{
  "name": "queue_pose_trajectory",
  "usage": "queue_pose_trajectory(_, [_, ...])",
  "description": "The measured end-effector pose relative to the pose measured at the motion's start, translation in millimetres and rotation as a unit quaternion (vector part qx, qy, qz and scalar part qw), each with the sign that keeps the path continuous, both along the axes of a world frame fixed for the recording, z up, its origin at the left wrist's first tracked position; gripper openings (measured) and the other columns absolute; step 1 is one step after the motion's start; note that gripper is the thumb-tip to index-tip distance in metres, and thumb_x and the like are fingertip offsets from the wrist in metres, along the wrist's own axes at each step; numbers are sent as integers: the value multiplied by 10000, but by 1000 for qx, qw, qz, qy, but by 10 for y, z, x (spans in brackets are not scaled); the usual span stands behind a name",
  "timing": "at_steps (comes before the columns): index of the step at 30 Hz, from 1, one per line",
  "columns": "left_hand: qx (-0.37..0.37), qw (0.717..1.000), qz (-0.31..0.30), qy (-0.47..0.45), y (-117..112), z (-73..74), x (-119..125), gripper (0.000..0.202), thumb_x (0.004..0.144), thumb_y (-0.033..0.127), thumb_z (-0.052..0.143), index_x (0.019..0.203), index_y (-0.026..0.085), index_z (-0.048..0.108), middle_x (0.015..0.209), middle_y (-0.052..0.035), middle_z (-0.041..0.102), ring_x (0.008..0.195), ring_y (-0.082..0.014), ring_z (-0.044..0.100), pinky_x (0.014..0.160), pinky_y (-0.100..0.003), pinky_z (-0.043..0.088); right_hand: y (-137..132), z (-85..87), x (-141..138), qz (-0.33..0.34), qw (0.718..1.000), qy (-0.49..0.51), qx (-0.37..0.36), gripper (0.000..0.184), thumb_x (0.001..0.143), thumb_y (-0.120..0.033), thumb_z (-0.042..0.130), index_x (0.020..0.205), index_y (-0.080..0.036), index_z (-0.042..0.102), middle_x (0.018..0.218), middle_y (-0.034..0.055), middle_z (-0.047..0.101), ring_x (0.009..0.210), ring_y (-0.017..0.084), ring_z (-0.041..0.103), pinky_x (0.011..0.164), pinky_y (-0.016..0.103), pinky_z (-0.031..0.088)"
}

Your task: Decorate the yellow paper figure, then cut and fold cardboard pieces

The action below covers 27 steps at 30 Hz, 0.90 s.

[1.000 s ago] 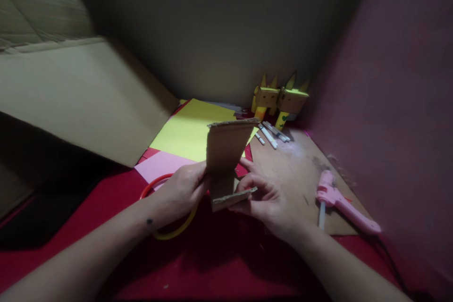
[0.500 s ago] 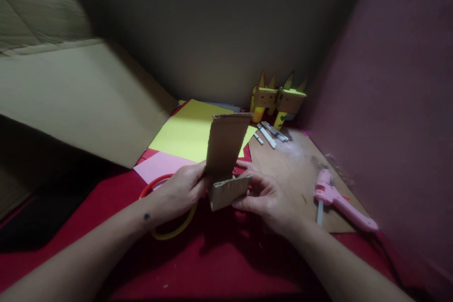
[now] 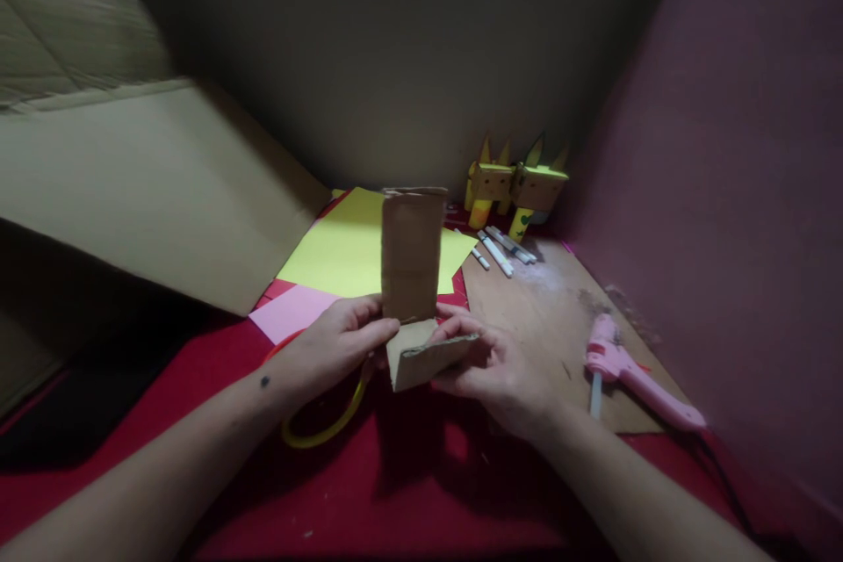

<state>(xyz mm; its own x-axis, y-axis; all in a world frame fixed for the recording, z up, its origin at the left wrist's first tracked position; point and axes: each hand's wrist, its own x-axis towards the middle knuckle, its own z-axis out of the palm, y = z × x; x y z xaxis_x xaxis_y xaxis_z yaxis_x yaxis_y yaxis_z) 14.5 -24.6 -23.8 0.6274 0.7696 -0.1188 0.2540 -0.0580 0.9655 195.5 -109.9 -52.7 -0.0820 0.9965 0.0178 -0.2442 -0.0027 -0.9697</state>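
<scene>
A folded piece of cardboard (image 3: 412, 259) is held between both hands over the red cloth (image 3: 369, 492). Its tall panel stands up at the back, and a short flap rises at the front. My left hand (image 3: 346, 334) grips its left side, the thumb at the fold. On the other side my right hand (image 3: 493, 360) is closed around the short flap, with fingers inside it and the thumb partly hidden below. Below my left wrist lies a pair of scissors with a yellow and red handle (image 3: 322, 435), partly covered by the hand.
A pink glue gun (image 3: 619, 369) rests on a cardboard sheet (image 3: 527, 307) at the right, beside several white markers (image 3: 497, 253). Two cardboard animal figures (image 3: 520, 184) stand behind. Yellow paper (image 3: 329, 246) and pink paper (image 3: 290, 312) lie left of centre. A large cardboard box (image 3: 151, 167) fills the left.
The tall panel has swung from a rightward lean to nearly upright, and the fold has opened so the base shows. My left thumb has moved onto the fold.
</scene>
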Motion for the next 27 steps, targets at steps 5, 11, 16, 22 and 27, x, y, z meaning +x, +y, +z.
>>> queue_pose_trajectory(5, [-34, 999, 20, -21, -16, -3, 3, 188, 800, 336, 608, 857, 166, 668, 623, 12, 585, 526, -126, 498, 685, -309, 503, 9, -57, -7, -3, 997, 79, -7, 264, 713, -290, 761, 965, -244, 696, 1244, 36, 594, 1083, 207, 584, 904, 343, 472])
queue_pose_trajectory(11, [-48, 998, 11, -31, -8, -72, -7, 182, 815, 328, 608, 861, 157, 647, 623, 15, 572, 520, -123, 489, 707, -339, 509, 36, -47, -59, 9, 992, 124, -35, 207, 750, -290, 728, 919, -174, 702, 836, 37, 711, 790, 174, 663, 851, 370, 500])
queue_pose_trajectory(16, [-49, 999, 1, -21, 20, -99, 11, 191, 835, 327, 585, 872, 145, 630, 653, 13, 591, 545, -116, 494, 718, -328, 504, 61, -46, -62, -18, 988, 141, -52, 196, 709, -275, 759, 837, -147, 683, 723, 17, 697, 680, 136, 666, 718, 284, 548])
queue_pose_trajectory(22, [-16, 997, 4, -72, -18, -86, 27, 244, 820, 251, 586, 1021, 133, 659, 681, -5, 653, 567, -128, 554, 563, -246, 482, 74, -119, -121, -85, 987, 125, -49, 301, 633, -268, 810, 713, -171, 536, 679, -13, 667, 580, 138, 675, 520, 262, 602])
queue_pose_trajectory(27, [-56, 991, -17, -122, -35, -114, 75, 236, 819, 262, 613, 981, 105, 680, 657, -38, 695, 553, -138, 599, 539, -235, 509, 75, -112, -133, -110, 986, 117, -42, 420, 610, -213, 789, 827, -224, 430, 695, -56, 654, 487, 140, 661, 377, 229, 556])
